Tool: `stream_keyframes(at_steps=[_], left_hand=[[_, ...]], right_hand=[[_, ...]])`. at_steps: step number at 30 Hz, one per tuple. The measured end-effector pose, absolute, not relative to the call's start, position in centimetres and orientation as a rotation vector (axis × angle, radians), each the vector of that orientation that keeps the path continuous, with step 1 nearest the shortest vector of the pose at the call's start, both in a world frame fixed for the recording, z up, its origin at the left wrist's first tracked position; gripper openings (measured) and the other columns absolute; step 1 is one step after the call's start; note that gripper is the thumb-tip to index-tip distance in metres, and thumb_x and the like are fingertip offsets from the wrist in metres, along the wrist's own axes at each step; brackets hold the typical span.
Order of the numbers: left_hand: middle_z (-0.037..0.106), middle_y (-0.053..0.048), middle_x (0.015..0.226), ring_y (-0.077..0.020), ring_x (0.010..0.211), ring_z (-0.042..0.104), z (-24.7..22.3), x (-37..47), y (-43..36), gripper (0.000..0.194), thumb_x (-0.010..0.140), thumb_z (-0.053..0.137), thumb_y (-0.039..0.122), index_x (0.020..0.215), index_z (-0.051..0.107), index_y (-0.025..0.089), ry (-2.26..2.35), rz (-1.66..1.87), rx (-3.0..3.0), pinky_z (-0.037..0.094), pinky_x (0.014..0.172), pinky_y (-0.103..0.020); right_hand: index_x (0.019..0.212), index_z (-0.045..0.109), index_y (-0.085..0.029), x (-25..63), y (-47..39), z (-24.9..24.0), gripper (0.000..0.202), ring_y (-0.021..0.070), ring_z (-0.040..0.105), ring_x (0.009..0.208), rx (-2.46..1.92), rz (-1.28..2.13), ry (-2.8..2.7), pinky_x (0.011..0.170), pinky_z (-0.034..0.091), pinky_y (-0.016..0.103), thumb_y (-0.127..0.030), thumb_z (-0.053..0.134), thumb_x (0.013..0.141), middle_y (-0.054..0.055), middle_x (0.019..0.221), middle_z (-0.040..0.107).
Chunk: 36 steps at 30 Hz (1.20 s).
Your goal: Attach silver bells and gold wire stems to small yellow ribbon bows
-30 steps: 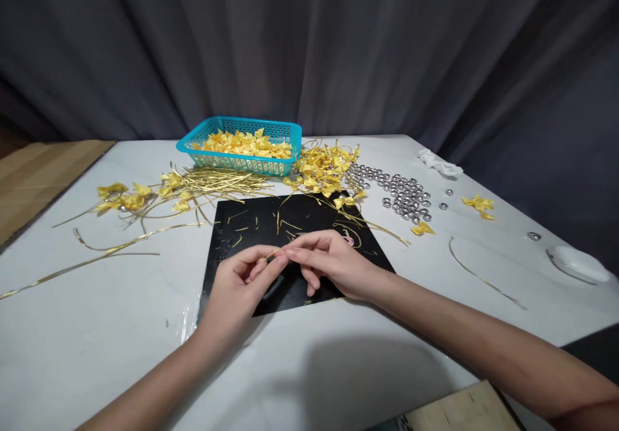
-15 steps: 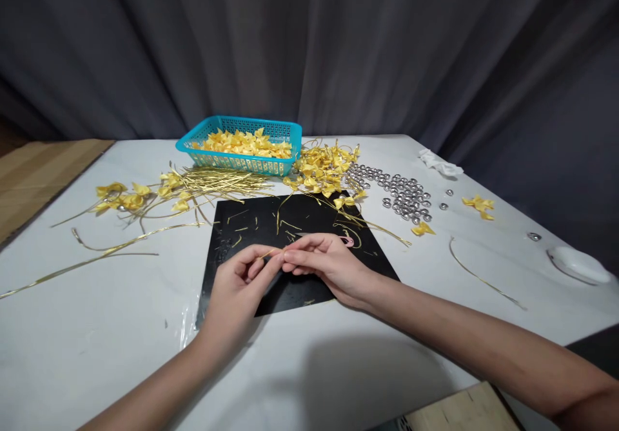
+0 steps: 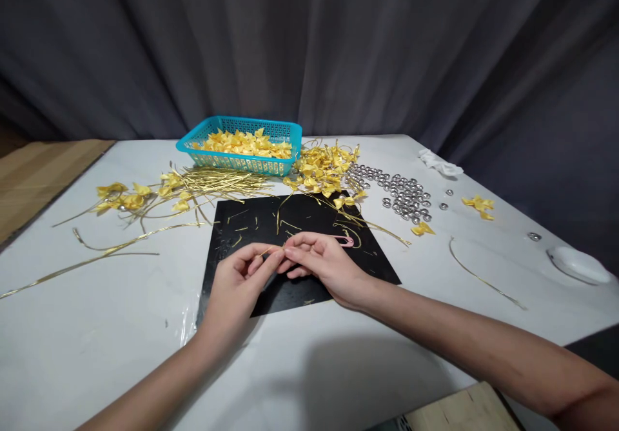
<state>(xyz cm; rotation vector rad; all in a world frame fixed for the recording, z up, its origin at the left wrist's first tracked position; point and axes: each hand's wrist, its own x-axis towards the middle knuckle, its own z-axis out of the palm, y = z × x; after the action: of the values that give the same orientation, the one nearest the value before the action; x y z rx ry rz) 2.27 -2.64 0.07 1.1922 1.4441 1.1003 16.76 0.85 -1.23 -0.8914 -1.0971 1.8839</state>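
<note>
Over the black mat (image 3: 300, 295), my left hand (image 3: 246, 276) is closed, thumb and forefinger pinching a thin gold cord (image 3: 265, 252). My right hand (image 3: 322, 260) meets it fingertip to fingertip and pinches the same cord at its end; most of the cord is hidden by the fingers. Just behind my right hand lies a tool with a pink handle (image 3: 346, 242), partly covered. Short gold cord clippings (image 3: 236, 240) are scattered on the mat.
A blue basket (image 3: 236, 158) of yellow ribbon bows stands at the back. Before it lies a bundle of gold cords (image 3: 222, 182). More yellow bows (image 3: 322, 166), silver beads (image 3: 409, 195), a white dish (image 3: 579, 265) and a crumpled white tissue (image 3: 440, 162) lie to the right.
Both hands stay joined at the fingertips with only slight finger shifts. My right hand's lower fingers have loosened a little, and more of the pink handle shows.
</note>
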Motion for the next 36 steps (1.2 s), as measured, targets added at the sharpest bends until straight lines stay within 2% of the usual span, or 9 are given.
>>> stream_keyframes(at_steps=[3,9,14,17,20,22,27,31,36], left_hand=[[0.055,0.001,0.066,-0.0124,0.063,0.046,0.05,2.37,-2.65,0.021,0.071,0.063,0.036,0.075,0.067,0.016,1.428,1.114,1.198,0.036,0.057,-0.022],[0.039,0.006,0.054,-0.0103,0.055,0.038,0.04,2.62,-2.70,0.019,0.071,0.064,0.035,0.073,0.066,0.016,1.458,1.160,1.234,0.032,0.053,-0.021],[0.033,0.007,0.055,-0.0097,0.054,0.036,-0.35,2.49,-2.79,0.019,0.074,0.062,0.036,0.078,0.063,0.017,1.441,1.155,1.268,0.031,0.053,-0.020],[0.028,0.009,0.055,-0.0085,0.051,0.033,-0.55,2.46,-2.88,0.015,0.076,0.061,0.032,0.082,0.057,0.019,1.409,1.229,1.278,0.031,0.051,-0.019],[0.030,0.009,0.054,-0.0083,0.050,0.033,-0.57,2.45,-2.93,0.010,0.077,0.059,0.027,0.078,0.052,0.020,1.380,1.260,1.326,0.031,0.051,-0.018],[0.030,0.009,0.053,-0.0085,0.050,0.033,-0.50,2.43,-2.94,0.007,0.078,0.057,0.026,0.078,0.056,0.020,1.387,1.226,1.373,0.030,0.051,-0.019],[0.028,0.008,0.053,-0.0096,0.050,0.033,-0.34,2.42,-3.03,0.014,0.077,0.059,0.031,0.082,0.065,0.019,1.445,1.201,1.420,0.029,0.050,-0.021],[0.028,0.008,0.053,-0.0095,0.049,0.033,-0.52,2.34,-3.20,0.013,0.077,0.059,0.029,0.085,0.063,0.020,1.444,1.237,1.417,0.030,0.051,-0.021],[0.031,0.007,0.054,-0.0099,0.051,0.034,-0.75,2.06,-3.19,0.010,0.078,0.058,0.027,0.078,0.064,0.020,1.435,1.218,1.490,0.029,0.051,-0.021]], right_hand=[[0.076,0.055,-0.015,16.57,0.75,-1.24,0.027,0.0063,0.063,0.058,-0.879,1.858,-1.153,0.056,0.050,0.017,-0.037,0.070,0.070,-0.004,0.066,0.061],[0.077,0.049,-0.017,16.54,0.31,-1.21,0.029,0.0053,0.060,0.056,-0.866,1.839,-1.208,0.055,0.049,0.016,-0.041,0.066,0.073,-0.006,0.063,0.055],[0.078,0.048,-0.018,16.62,0.30,-1.34,0.029,0.0065,0.060,0.056,-0.854,1.855,-1.249,0.055,0.050,0.019,-0.043,0.064,0.075,-0.006,0.064,0.054],[0.079,0.047,-0.018,16.68,0.33,-1.36,0.029,0.0063,0.060,0.056,-0.848,1.869,-1.243,0.055,0.050,0.019,-0.042,0.063,0.075,-0.006,0.065,0.054],[0.080,0.047,-0.018,16.70,0.31,-1.33,0.028,0.0055,0.060,0.057,-0.836,1.882,-1.233,0.055,0.049,0.017,-0.040,0.064,0.076,-0.006,0.068,0.054],[0.080,0.047,-0.018,16.69,0.30,-1.31,0.026,0.0051,0.060,0.056,-0.833,1.884,-1.236,0.055,0.049,0.017,-0.039,0.063,0.076,-0.006,0.068,0.053],[0.079,0.047,-0.018,16.66,0.33,-1.28,0.024,0.0054,0.059,0.054,-0.848,1.878,-1.249,0.053,0.048,0.017,-0.037,0.062,0.077,-0.007,0.063,0.053],[0.079,0.047,-0.018,16.69,0.34,-1.22,0.024,0.0053,0.058,0.053,-0.850,1.880,-1.253,0.052,0.047,0.017,-0.037,0.062,0.077,-0.007,0.063,0.053],[0.080,0.047,-0.019,16.71,0.35,-1.22,0.020,0.0051,0.058,0.053,-0.852,1.872,-1.268,0.052,0.047,0.016,-0.034,0.060,0.079,-0.007,0.062,0.053]])
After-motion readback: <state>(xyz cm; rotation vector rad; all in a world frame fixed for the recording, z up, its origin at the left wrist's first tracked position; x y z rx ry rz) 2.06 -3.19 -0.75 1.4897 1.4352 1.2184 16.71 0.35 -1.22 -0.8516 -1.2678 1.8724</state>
